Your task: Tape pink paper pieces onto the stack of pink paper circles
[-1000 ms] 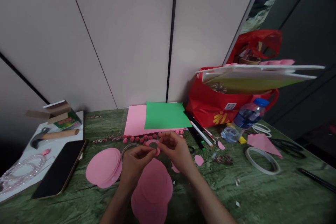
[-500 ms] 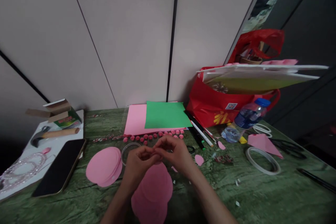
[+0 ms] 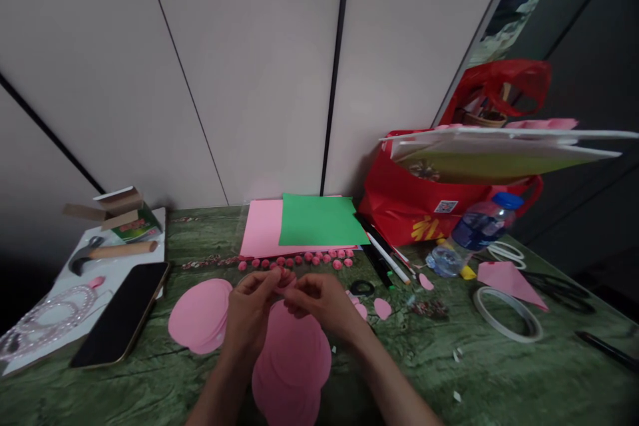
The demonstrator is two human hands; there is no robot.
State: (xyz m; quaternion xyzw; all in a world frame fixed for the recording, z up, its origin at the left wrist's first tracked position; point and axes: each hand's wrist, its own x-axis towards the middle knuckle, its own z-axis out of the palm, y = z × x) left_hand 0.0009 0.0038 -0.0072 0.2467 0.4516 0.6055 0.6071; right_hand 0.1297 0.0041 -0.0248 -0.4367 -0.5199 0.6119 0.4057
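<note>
Pinching right now with the left hand (image 3: 251, 306), thumb and forefinger closed on a small curled pink piece (image 3: 286, 277), up in front of the body and above the table (image 3: 409, 379). In tight from the other side with the right hand (image 3: 324, 306), fingertips bent at the piece's edge; hard to tell whether gripping it or merely touching.

Straight below, between the wrists, an overlapping stack of pink discs (image 3: 294, 353)! Off to the left, near the left wrist, a second pile of discs (image 3: 197, 315). Just past the fingertips, a line of little pink rolls (image 3: 298, 259), then a pink sheet (image 3: 261, 226) partly under a green sheet (image 3: 324, 221).

Swinging right: black ring (image 3: 362, 288), pink petal shape (image 3: 383, 309), white pen (image 3: 388, 257), and farther out a tape roll (image 3: 506, 314), with a bottle (image 3: 474, 231) before a red bag (image 3: 399, 196). Far left, phone (image 3: 120, 316), hammer (image 3: 120, 250), looped beads (image 3: 47, 326) and opened box (image 3: 134, 225).
</note>
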